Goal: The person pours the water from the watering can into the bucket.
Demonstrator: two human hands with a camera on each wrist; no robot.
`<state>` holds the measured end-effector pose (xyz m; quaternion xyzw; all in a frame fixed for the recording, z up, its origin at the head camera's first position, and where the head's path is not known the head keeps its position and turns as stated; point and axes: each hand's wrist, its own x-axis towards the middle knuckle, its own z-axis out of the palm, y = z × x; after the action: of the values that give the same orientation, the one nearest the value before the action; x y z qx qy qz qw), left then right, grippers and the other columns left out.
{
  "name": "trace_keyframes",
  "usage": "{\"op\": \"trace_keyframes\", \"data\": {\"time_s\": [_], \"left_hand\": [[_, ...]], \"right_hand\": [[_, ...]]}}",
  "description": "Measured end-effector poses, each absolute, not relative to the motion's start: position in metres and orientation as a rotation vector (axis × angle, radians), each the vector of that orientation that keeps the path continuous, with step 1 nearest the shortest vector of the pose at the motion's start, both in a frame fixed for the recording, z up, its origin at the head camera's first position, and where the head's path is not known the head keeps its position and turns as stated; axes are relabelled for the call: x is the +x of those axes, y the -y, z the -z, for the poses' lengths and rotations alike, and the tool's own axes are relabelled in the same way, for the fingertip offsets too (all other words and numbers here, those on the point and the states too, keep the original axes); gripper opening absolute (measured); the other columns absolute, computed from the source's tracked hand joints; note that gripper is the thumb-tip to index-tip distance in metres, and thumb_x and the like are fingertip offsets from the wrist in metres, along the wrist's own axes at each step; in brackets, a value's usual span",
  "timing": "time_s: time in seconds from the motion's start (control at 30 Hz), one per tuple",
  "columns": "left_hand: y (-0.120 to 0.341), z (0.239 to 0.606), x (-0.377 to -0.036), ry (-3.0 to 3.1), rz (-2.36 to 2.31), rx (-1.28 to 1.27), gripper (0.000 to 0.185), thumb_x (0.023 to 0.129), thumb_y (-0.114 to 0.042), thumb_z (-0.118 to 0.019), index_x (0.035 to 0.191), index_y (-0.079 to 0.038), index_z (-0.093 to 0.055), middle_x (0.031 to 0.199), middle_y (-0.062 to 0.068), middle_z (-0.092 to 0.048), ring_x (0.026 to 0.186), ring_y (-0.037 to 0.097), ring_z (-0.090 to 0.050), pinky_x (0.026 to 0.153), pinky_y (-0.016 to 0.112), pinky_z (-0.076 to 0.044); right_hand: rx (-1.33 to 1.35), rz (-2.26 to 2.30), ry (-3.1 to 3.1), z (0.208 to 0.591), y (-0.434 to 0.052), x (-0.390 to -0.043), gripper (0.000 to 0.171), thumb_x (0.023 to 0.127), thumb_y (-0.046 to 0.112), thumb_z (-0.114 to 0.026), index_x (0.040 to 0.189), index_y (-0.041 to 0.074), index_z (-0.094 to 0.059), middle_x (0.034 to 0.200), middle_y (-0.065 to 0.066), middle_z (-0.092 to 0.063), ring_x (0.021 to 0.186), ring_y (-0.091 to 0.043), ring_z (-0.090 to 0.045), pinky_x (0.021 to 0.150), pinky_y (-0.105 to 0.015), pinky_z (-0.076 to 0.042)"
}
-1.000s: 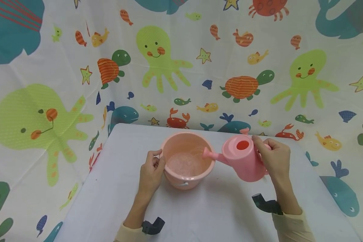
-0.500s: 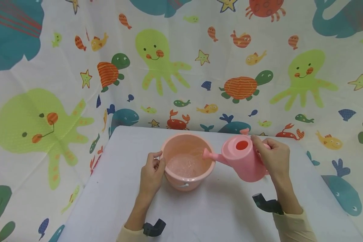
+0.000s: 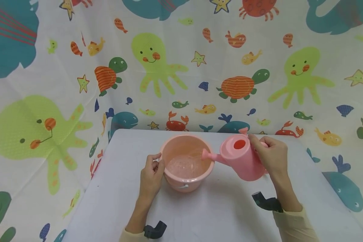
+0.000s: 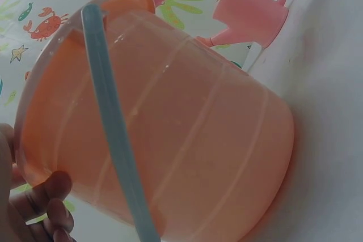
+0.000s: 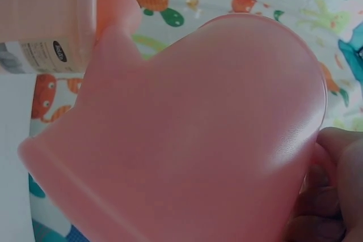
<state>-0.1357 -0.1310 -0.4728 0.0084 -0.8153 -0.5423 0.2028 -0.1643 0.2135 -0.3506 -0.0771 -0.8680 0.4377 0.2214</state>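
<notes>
Pouring is in progress. The right hand is clamped on the handle of the pink watering can, fingers curled round it, and holds the can lifted off the desk and tipped leftward. Its spout reaches over the right rim of the pink bucket. The bucket stands on the desk near the middle of the far edge. The left hand rests against the bucket's left side, thumb and fingers curled at the rim, steadying it; the left wrist view shows fingertips touching the wall near the rim.

Done so far, judged from this moment: the bucket's bottom is covered by a shallow layer of bubbling, disturbed water, which suggests water is arriving from the spout, though no stream can be made out clearly. The level sits well below the rim, so the bucket has much room left. How much remains in the can cannot be told; its wall is opaque and only the red-looking fill hole on top shows. Setting the can back down is not yet done.

Labels and writing: the right wrist view shows a white sticker on the bucket's outer wall, with a small dark oval mark and lines of fine print. None of it is legible. No marking shows on the can. The bucket's pale blue bail handle hangs down its side, unmarked.
</notes>
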Motion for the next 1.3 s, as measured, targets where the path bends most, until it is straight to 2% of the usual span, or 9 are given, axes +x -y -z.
{"op": "trace_keyframes", "data": {"time_s": [0.43, 0.73, 0.93, 1.3], "left_hand": [[0.1283, 0.4727, -0.1364, 2.271, 1.514, 0.034, 0.027, 0.101, -0.020, -0.054, 0.126, -0.009, -0.059, 0.062, 0.001, -0.056, 0.048, 0.002, -0.036, 0.043, 0.020, -0.029], [0.1272, 0.4719, -0.1356, 2.282, 1.516, 0.041, 0.028, 0.101, -0.021, -0.054, 0.126, -0.009, -0.058, 0.060, 0.004, -0.055, 0.047, 0.001, -0.035, 0.043, 0.020, -0.028], [0.1259, 0.4722, -0.1354, 2.280, 1.522, 0.042, 0.028, 0.102, -0.021, -0.053, 0.126, -0.008, -0.058, 0.062, 0.009, -0.059, 0.047, 0.002, -0.036, 0.043, 0.020, -0.029], [0.1250, 0.4723, -0.1338, 2.280, 1.564, 0.059, 0.028, 0.102, -0.022, -0.053, 0.127, -0.009, -0.057, 0.064, 0.010, -0.060, 0.048, 0.002, -0.037, 0.043, 0.019, -0.029]], "right_hand": [[-0.177, -1.185, 2.405, 0.3481, -0.2143, -0.1690, 0.046, 0.088, 0.048, -0.072, 0.073, 0.004, -0.067, 0.070, 0.001, -0.066, 0.069, -0.015, -0.062, 0.065, -0.013, -0.051], [-0.148, -1.179, 2.404, 0.3474, -0.2157, -0.1697, 0.046, 0.088, 0.046, -0.071, 0.073, 0.003, -0.067, 0.076, -0.011, -0.068, 0.069, -0.017, -0.062, 0.064, -0.012, -0.050], [-0.118, -1.178, 2.395, 0.3487, -0.2170, -0.1706, 0.045, 0.088, 0.045, -0.072, 0.072, 0.003, -0.067, 0.075, -0.012, -0.068, 0.068, -0.016, -0.062, 0.064, -0.013, -0.051], [-0.101, -1.175, 2.395, 0.3473, -0.2162, -0.1695, 0.046, 0.088, 0.045, -0.073, 0.070, 0.003, -0.066, 0.074, -0.013, -0.067, 0.069, -0.019, -0.062, 0.064, -0.012, -0.050]]}}
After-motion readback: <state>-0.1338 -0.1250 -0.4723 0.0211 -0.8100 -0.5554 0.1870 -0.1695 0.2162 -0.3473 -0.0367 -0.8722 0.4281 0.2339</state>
